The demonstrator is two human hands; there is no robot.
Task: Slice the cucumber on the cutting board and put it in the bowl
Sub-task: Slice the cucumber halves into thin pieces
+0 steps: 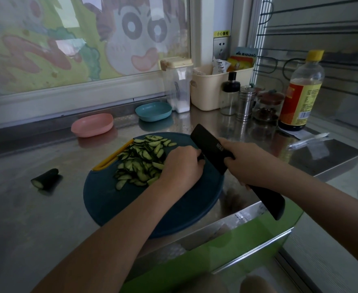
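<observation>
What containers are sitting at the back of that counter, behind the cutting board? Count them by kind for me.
Bowls: 2, a pink bowl and a teal bowl
Bottles: 2, a black-capped glass bottle and a yellow-capped bottle
Steel shaker: 1
Glass jar: 1
Lidded clear canister: 1
Cream basket: 1
Total: 8

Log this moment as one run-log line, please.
left hand: curled on cutting board by knife; right hand: grips knife; slices: piled on board; cucumber end: on counter; pink bowl: behind board
</observation>
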